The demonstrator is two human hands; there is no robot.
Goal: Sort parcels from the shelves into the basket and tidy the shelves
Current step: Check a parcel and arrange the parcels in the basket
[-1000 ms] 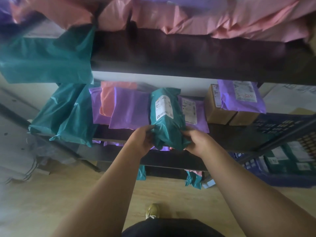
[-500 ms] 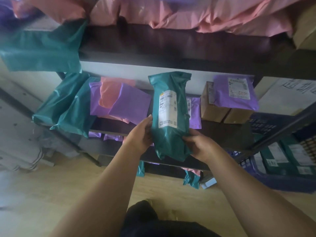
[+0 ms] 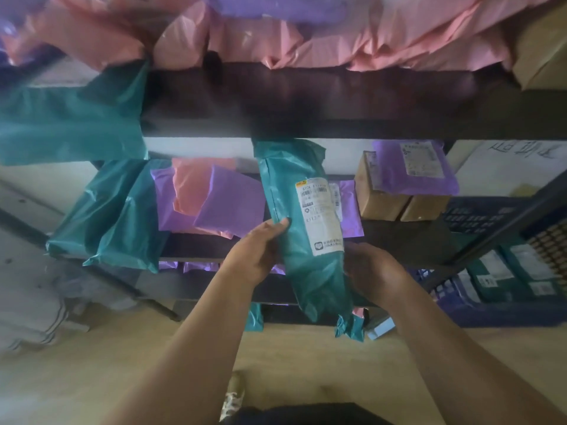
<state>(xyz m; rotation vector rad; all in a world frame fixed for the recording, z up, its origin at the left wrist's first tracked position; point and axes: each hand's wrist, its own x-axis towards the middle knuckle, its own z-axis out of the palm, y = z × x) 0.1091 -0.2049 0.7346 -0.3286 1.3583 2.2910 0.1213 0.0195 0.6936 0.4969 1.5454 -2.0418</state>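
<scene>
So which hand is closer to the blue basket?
Right. The right hand holds the teal parcel by its right edge, on the side of the basket. The left hand grips the left edge, so the parcel lies between it and the basket.

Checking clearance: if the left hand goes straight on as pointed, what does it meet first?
The left hand grips the teal parcel; behind that, probably the purple mailer on the shelf, depth unclear.
</scene>
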